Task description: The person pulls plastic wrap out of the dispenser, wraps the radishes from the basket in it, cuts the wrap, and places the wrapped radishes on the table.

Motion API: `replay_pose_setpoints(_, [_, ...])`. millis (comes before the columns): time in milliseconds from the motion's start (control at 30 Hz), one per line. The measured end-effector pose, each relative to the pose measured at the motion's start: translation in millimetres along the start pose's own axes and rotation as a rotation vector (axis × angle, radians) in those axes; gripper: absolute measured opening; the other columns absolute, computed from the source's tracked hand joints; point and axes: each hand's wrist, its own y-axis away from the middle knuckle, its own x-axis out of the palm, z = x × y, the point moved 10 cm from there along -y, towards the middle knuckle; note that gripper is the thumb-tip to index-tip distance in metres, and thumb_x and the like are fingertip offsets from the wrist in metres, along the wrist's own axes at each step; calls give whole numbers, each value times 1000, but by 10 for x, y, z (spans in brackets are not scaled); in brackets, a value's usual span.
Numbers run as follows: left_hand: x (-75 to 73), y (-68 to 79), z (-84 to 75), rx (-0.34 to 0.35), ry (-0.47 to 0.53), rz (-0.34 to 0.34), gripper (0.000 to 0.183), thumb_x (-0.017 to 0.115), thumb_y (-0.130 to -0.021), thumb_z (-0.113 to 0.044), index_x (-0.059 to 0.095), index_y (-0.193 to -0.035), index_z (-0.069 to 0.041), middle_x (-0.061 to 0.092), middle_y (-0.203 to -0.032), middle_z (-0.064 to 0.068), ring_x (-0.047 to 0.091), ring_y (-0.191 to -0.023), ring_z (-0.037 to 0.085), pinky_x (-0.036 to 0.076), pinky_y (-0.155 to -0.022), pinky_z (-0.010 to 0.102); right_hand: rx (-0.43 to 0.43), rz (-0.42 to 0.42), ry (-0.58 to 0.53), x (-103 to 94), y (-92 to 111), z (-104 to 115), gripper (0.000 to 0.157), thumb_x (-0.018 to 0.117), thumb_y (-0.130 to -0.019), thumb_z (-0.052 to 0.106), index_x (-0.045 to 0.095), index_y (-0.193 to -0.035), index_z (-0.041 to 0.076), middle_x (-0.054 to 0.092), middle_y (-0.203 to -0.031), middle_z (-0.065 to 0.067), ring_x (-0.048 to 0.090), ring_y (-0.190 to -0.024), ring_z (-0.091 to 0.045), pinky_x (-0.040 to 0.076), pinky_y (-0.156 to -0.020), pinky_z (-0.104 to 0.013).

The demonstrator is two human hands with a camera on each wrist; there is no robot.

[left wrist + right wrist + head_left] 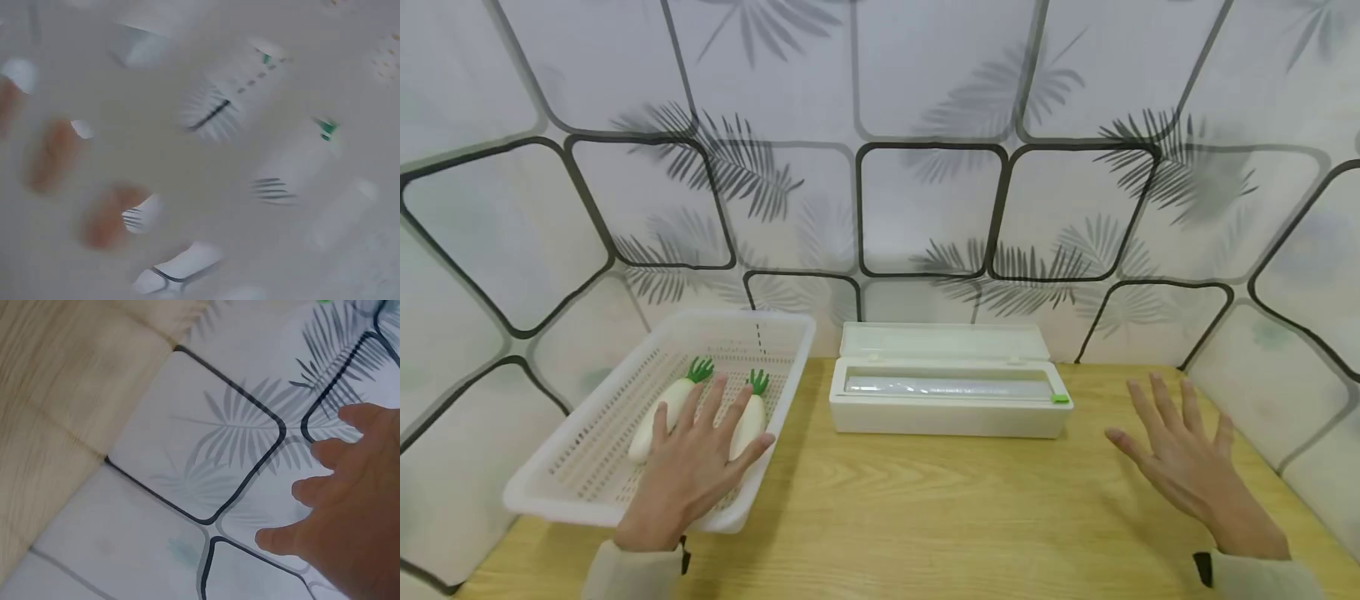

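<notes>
My left hand point(696, 454) is spread over the white perforated basket point(574, 500), fingers extended and nothing held. Two white radishes with green tops lie in the basket: one radish point(651, 429) left of the hand, the other radish point(751, 423) partly hidden behind its thumb and index finger. My right hand point(1187, 458) is spread above the table's right side, holding nothing. Between the hands, toward the back, stands a white cling film box point(951, 419) with its lid point(943, 342) raised and a roll of film point(947, 387) inside. The left wrist view is badly blurred.
The wooden table point(925, 517) runs back to a patterned cloth wall point(932, 208), which also closes off both sides. A small green slider point(1060, 398) sits at the box's right front edge. The basket stands close to the left wall.
</notes>
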Motion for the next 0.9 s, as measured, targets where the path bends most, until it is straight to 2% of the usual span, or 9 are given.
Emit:
replay_pose_setpoints(133, [-187, 22, -252, 92, -55, -60, 56, 65, -96, -44, 61, -138, -6, 58, -139, 22, 58, -120, 42, 41, -96, 70, -78, -137, -42, -161, -42, 119, 64, 54, -106, 38, 39, -150, -7, 34, -152, -36, 27, -138, -59, 23, -99, -81])
replay_pose_setpoints(200, [-284, 27, -430, 145, -51, -96, 47, 71, -94, -38, 68, -128, -6, 66, -127, 18, 66, -106, 39, 50, -89, 62, -145, -238, -49, -274, -53, 206, 53, 65, -100, 31, 56, -135, -8, 54, -133, -36, 51, -118, -58, 41, -88, -73])
replay_pose_setpoints(267, [-334, 15, -591, 177, -16, -114, 39, 72, -94, -36, 72, -120, -6, 71, -118, 15, 69, -98, 37, 55, -82, 57, -215, -333, -57, -359, -40, 293, 42, 74, -94, 24, 65, -120, -7, 65, -116, -32, 61, -99, -54, 49, -76, -66])
replay_pose_setpoints(333, [-349, -13, -723, 192, 30, -126, 35, 73, -94, -34, 73, -115, -6, 73, -112, 12, 70, -95, 35, 57, -78, 53, -276, -407, -66, -414, -25, 360, 33, 79, -88, 15, 69, -112, -6, 70, -103, -27, 67, -84, -45, 52, -68, -60])
replay_pose_setpoints(400, [-330, -54, -821, 188, 85, -120, 32, 73, -95, -33, 74, -113, -7, 73, -108, 9, 71, -93, 32, 58, -75, 52, -323, -455, -88, -444, -27, 409, 29, 81, -83, 7, 71, -106, -5, 72, -96, -23, 65, -65, -28, 54, -62, -46])
replay_pose_setpoints(533, [-285, -142, -975, 184, 171, -114, 28, 73, -95, -30, 75, -110, -7, 74, -105, 8, 71, -92, 31, 58, -72, 49, -380, -520, -126, -514, -47, 487, 30, 83, -73, -5, 73, -101, -3, 73, -90, -16, 53, -53, -11, 45, -52, -24])
replay_pose_setpoints(633, [-242, -195, -1052, 178, 211, -127, 26, 73, -95, -27, 75, -108, -5, 75, -104, 10, 72, -91, 31, 58, -72, 49, -408, -544, -142, -525, -63, 537, 33, 84, -69, -9, 74, -100, -3, 73, -90, -15, 62, -62, -19, 44, -55, -18])
replay_pose_setpoints(800, [-157, -277, -1159, 192, 243, -165, 22, 76, -93, -22, 75, -106, -4, 74, -102, 12, 72, -87, 30, 59, -68, 45, -417, -540, -154, -478, -87, 574, 42, 84, -59, -17, 75, -98, -3, 74, -92, -14, 68, -77, -32, 44, -75, -10])
replay_pose_setpoints(900, [-91, -334, -1196, 189, 261, -169, 21, 74, -94, -21, 75, -105, -3, 74, -99, 12, 71, -83, 29, 58, -65, 43, -424, -539, -172, -449, -91, 577, 46, 85, -56, -19, 75, -97, -2, 74, -93, -14, 68, -79, -33, 45, -75, -10])
